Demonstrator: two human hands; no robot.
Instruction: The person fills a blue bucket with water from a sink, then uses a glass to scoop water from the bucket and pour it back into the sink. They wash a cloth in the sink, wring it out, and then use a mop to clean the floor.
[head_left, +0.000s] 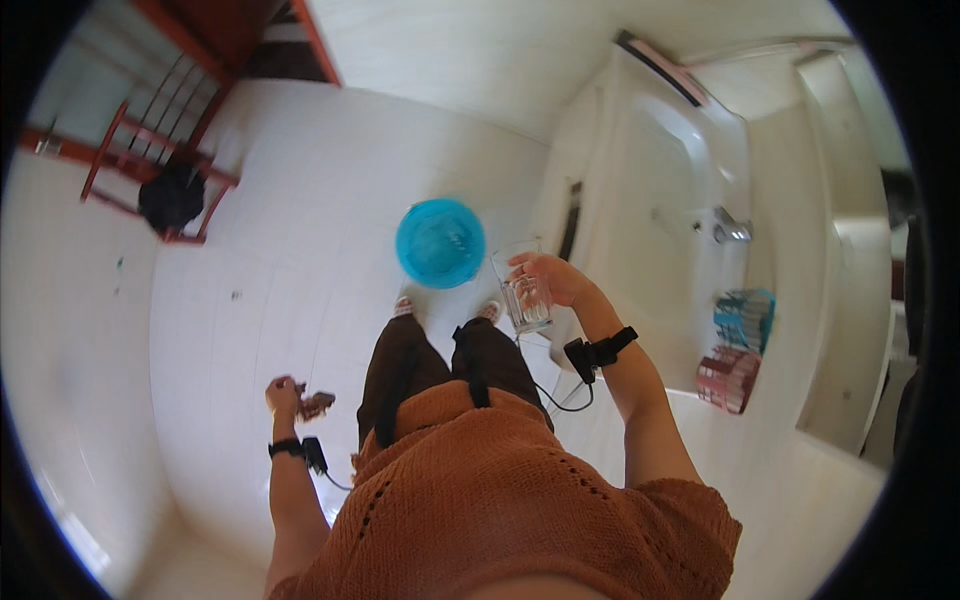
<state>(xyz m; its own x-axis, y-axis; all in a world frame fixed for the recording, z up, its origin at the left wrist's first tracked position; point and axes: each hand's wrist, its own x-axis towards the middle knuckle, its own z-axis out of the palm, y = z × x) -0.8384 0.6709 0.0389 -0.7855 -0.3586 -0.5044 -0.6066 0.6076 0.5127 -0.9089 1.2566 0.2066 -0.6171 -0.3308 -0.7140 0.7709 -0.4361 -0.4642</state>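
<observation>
My right hand (559, 279) grips a clear drinking glass (527, 304) with its fingers around the side. The glass tilts slightly, and I cannot tell whether it holds any liquid. Low on the left, my left hand (282, 397) has its fingers curled around a small brown object (315, 406), too blurred to name. A round blue plastic basin (405, 259) rests on the floor just ahead of my feet, left of the glass. Something clear shows inside it, probably water.
To the right is a white bathtub (637, 315) with a metal faucet (733, 227). A blue plastic basket (742, 319) and a pink one (729, 379) are at its far side. A red-brown rack (214, 214) with a black item (172, 196) stands upper left. A cable (574, 409) hangs from my right wrist strap.
</observation>
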